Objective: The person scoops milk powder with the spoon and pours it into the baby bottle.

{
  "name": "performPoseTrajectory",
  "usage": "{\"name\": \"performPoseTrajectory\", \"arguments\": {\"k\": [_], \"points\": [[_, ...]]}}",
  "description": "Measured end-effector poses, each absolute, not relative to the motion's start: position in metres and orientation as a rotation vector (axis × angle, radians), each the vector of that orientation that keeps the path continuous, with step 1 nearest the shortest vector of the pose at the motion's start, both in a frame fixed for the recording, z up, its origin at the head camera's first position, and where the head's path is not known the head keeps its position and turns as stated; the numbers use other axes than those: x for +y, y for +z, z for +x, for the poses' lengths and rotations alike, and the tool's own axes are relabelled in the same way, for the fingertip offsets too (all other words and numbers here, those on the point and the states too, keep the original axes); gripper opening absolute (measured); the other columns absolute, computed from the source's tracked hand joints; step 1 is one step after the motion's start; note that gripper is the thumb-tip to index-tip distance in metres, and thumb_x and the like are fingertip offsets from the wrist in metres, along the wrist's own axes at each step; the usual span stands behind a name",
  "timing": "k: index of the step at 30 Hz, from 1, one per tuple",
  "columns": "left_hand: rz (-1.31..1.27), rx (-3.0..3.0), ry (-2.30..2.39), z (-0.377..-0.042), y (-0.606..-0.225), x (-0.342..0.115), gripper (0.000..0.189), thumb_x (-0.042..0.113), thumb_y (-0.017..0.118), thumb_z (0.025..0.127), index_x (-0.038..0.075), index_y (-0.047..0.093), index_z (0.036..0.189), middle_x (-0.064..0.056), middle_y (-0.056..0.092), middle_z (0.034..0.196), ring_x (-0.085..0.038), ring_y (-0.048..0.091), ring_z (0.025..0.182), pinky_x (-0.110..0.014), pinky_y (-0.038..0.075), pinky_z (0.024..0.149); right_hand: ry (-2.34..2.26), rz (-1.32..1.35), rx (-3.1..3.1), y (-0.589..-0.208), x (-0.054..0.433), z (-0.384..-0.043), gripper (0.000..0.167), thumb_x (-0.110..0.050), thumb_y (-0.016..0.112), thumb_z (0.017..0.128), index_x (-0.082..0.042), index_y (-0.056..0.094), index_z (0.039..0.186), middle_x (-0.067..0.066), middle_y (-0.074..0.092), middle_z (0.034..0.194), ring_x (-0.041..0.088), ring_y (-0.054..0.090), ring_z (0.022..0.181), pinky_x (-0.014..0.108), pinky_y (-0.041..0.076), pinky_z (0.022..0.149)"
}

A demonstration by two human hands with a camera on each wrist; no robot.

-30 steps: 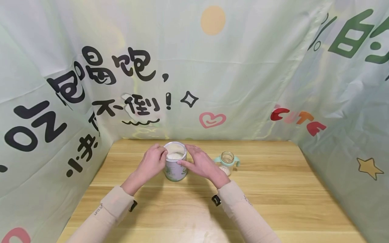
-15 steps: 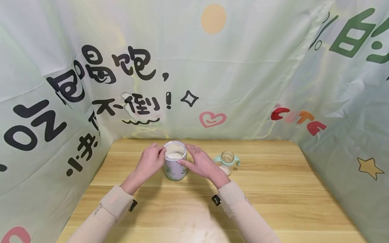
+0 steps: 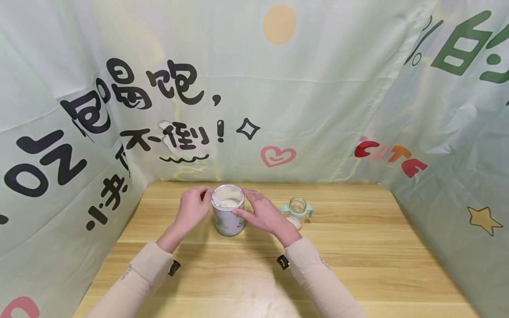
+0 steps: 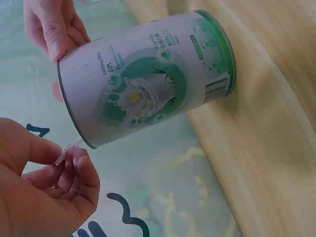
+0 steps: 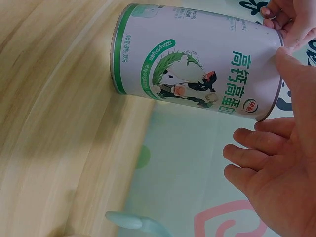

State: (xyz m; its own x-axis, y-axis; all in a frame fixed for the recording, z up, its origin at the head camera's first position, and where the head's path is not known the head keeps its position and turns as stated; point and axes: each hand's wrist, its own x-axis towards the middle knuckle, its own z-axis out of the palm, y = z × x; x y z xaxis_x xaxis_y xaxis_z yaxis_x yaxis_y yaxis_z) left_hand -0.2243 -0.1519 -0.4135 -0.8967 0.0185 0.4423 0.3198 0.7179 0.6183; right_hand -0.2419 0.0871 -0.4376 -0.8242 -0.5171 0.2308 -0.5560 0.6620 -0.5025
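Note:
A milk powder can (image 3: 228, 221), lidless and with pale powder (image 3: 229, 203) inside, stands upright on the table. My left hand (image 3: 192, 205) is at the can's left rim, thumb and fingertips pinching a thin translucent plastic handle (image 4: 67, 154), like that of a scoop. Its far end meets the rim, and I cannot see the rest of it. On the can's right side my right hand (image 3: 262, 212) touches the rim with its thumb in front, the fingers fairly straight and spread. Behind the right wrist stands a lidless bottle (image 3: 298, 212) with mint handles and some powder in it.
The wooden table (image 3: 254, 274) ends at printed fabric (image 3: 318, 101) hung at the back and both sides. The bottle stands close to my right forearm, a short way right of the can.
My left hand has drawn slightly left, off the inside edge of the can's rim, with the handle in its fingers. The right hand, can and bottle stay nearly in place.

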Motion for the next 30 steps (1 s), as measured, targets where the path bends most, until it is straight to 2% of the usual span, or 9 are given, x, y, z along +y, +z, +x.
{"name": "performPoseTrajectory", "arguments": {"k": [6, 12, 20, 25, 30], "points": [[-0.084, -2.544, -1.209, -0.227, -0.411, -0.156, 0.021, 0.011, 0.062, 0.103, -0.001, 0.079, 0.106, -0.012, 0.07, 0.083, -0.018, 0.058, 0.073, -0.026, 0.048, 0.065, 0.888, 0.909, -2.798, -0.437, 0.086, -0.242, 0.081, -0.055, 0.064, 0.101, -0.008, 0.039, 0.162, 0.016, 0.049, 0.162, 0.037, 0.046, 0.151, 0.053, 0.037, 0.126], [0.061, -2.545, -1.406, -0.227, -0.408, -0.159, 0.025, 0.014, 0.06, 0.104, 0.0, 0.078, 0.112, -0.013, 0.073, 0.089, -0.012, 0.062, 0.074, -0.02, 0.051, 0.061, 0.888, 0.897, -2.8, -0.437, 0.087, -0.241, 0.082, -0.055, 0.064, 0.101, -0.007, 0.038, 0.163, 0.017, 0.048, 0.162, 0.038, 0.046, 0.151, 0.053, 0.037, 0.125], [0.144, -2.505, -1.569, -0.228, -0.404, -0.16, 0.026, 0.013, 0.059, 0.104, -0.004, 0.077, 0.113, -0.011, 0.072, 0.083, -0.009, 0.061, 0.068, -0.018, 0.05, 0.055, 0.893, 0.895, -2.793, -0.437, 0.087, -0.24, 0.081, -0.054, 0.066, 0.101, -0.006, 0.04, 0.162, 0.018, 0.049, 0.161, 0.038, 0.046, 0.15, 0.054, 0.037, 0.125], [0.234, -2.436, -1.756, -0.231, -0.403, -0.161, 0.027, 0.013, 0.059, 0.106, -0.007, 0.074, 0.116, -0.012, 0.071, 0.083, -0.008, 0.062, 0.069, -0.017, 0.053, 0.057, 0.884, 0.891, -2.805, -0.437, 0.087, -0.241, 0.082, -0.054, 0.065, 0.101, -0.006, 0.04, 0.162, 0.018, 0.049, 0.161, 0.038, 0.046, 0.151, 0.053, 0.037, 0.126], [0.309, -2.352, -1.934, -0.232, -0.403, -0.164, 0.029, 0.013, 0.057, 0.107, -0.008, 0.072, 0.121, -0.002, 0.069, 0.08, -0.004, 0.063, 0.069, -0.017, 0.051, 0.056, 0.874, 0.88, -2.827, -0.438, 0.086, -0.242, 0.084, -0.056, 0.064, 0.101, -0.004, 0.038, 0.162, 0.018, 0.047, 0.162, 0.038, 0.044, 0.151, 0.053, 0.036, 0.126]]}}
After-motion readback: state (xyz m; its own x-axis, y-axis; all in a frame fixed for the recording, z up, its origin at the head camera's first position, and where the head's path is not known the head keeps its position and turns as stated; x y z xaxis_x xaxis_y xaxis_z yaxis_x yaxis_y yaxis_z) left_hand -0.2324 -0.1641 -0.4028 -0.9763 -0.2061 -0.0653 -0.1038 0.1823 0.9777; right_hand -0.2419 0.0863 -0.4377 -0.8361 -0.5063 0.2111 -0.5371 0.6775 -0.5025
